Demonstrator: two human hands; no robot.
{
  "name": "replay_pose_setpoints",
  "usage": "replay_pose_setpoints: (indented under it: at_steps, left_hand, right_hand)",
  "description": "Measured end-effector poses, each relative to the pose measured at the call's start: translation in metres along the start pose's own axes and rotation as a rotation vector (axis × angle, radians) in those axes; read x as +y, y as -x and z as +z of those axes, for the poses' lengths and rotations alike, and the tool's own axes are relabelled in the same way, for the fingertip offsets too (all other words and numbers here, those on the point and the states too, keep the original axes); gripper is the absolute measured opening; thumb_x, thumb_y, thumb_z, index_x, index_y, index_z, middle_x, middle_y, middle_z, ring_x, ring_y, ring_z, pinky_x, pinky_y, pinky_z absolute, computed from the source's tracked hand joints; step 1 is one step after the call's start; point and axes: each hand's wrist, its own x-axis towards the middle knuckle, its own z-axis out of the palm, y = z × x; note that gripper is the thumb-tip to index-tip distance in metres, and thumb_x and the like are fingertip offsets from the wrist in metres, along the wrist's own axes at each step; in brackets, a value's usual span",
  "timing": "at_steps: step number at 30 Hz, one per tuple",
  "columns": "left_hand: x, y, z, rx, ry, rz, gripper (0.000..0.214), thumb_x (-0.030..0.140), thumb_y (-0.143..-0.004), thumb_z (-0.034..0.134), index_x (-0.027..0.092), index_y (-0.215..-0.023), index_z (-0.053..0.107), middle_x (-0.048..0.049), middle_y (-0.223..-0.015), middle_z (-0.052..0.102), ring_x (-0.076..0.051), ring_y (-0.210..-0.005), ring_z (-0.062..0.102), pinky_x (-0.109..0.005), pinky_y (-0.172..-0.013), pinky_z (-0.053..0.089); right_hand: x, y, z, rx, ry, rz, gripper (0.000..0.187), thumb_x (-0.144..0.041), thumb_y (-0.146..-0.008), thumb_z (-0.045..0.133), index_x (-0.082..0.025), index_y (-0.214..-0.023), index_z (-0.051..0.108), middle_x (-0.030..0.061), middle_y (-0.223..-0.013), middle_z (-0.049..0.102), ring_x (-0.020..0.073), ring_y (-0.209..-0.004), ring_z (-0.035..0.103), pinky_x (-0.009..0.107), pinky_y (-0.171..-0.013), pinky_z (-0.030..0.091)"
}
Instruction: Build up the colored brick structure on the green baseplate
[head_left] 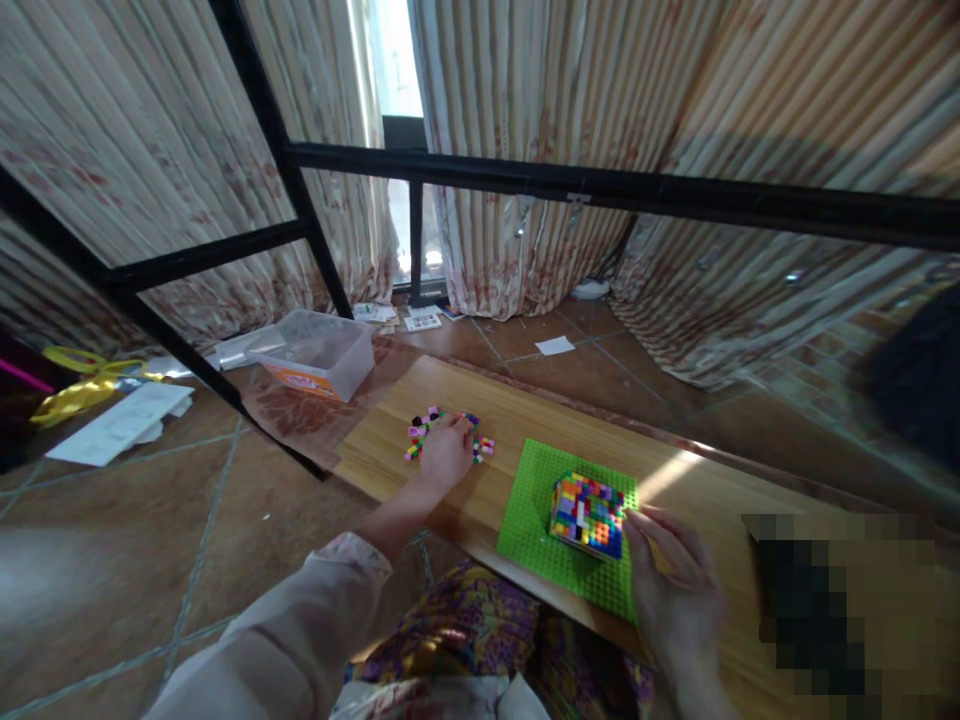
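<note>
My left hand [445,450] reaches out over a small pile of loose coloured bricks [420,432] on the wooden board [697,480]. Its fingers curl down onto the bricks, and what they grip is hidden. My right hand [671,580] rests on the right edge of a green baseplate [536,500], fingers bent and touching the side of a multicoloured brick block [587,514] that stands on the plate.
A clear plastic tub [324,352] sits on the floor beyond the board's left end. Black metal frame bars [600,188] cross in front of striped curtains. Papers and a yellow ribbon [82,385] lie on the tiled floor at left.
</note>
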Motion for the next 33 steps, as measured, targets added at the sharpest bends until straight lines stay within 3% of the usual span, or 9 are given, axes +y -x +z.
replay_pose_setpoints:
  at_steps: [7, 12, 16, 22, 33]
  left_hand:
    - [0.006, -0.005, 0.006, -0.090, -0.037, 0.159, 0.019, 0.015, -0.082, 0.054, 0.019, -0.090, 0.070, -0.0072, -0.099, 0.060, -0.021, -0.095, 0.054, -0.036, -0.090, 0.043]
    - [0.014, 0.000, 0.003, -0.129, -0.072, 0.248, 0.018, 0.029, -0.084, 0.057, 0.017, -0.093, 0.068, -0.0084, -0.099, 0.061, -0.023, -0.097, 0.053, -0.039, -0.093, 0.041]
    - [0.021, 0.003, 0.002, -0.211, -0.054, 0.311, 0.017, 0.025, -0.084, 0.056, 0.017, -0.096, 0.066, -0.0078, -0.098, 0.061, -0.022, -0.099, 0.054, -0.038, -0.095, 0.040]
    - [0.028, 0.005, 0.005, -0.294, -0.001, 0.292, 0.016, 0.017, -0.086, 0.052, 0.018, -0.090, 0.067, -0.0066, -0.096, 0.061, -0.020, -0.095, 0.056, -0.033, -0.089, 0.044]
    - [0.028, 0.006, 0.006, -0.243, 0.092, 0.296, 0.012, 0.021, -0.089, 0.053, 0.016, -0.086, 0.064, -0.0067, -0.094, 0.061, -0.019, -0.092, 0.056, -0.034, -0.087, 0.044]
  right_hand:
    - [0.002, 0.021, -0.022, -0.050, -0.023, 0.165, 0.032, -0.048, -0.085, 0.057, -0.019, -0.087, 0.072, 0.0077, -0.100, 0.067, 0.0208, -0.089, 0.064, 0.035, -0.081, 0.049]
    - [0.000, 0.024, -0.024, -0.076, -0.033, 0.177, 0.032, -0.048, -0.085, 0.056, -0.020, -0.086, 0.072, 0.0072, -0.100, 0.068, 0.0214, -0.089, 0.064, 0.034, -0.079, 0.049]
    - [-0.004, 0.024, -0.022, -0.085, -0.051, 0.209, 0.033, -0.049, -0.084, 0.056, -0.020, -0.086, 0.072, 0.0072, -0.099, 0.068, 0.0217, -0.089, 0.064, 0.034, -0.078, 0.049]
    - [-0.004, 0.027, -0.019, -0.110, -0.074, 0.201, 0.031, -0.048, -0.084, 0.057, -0.021, -0.086, 0.071, 0.0068, -0.097, 0.068, 0.0214, -0.088, 0.065, 0.035, -0.080, 0.049]
    - [-0.008, 0.031, -0.021, -0.139, -0.139, 0.191, 0.022, -0.039, -0.086, 0.058, -0.022, -0.088, 0.071, 0.0050, -0.098, 0.068, 0.0189, -0.090, 0.065, 0.032, -0.081, 0.050]
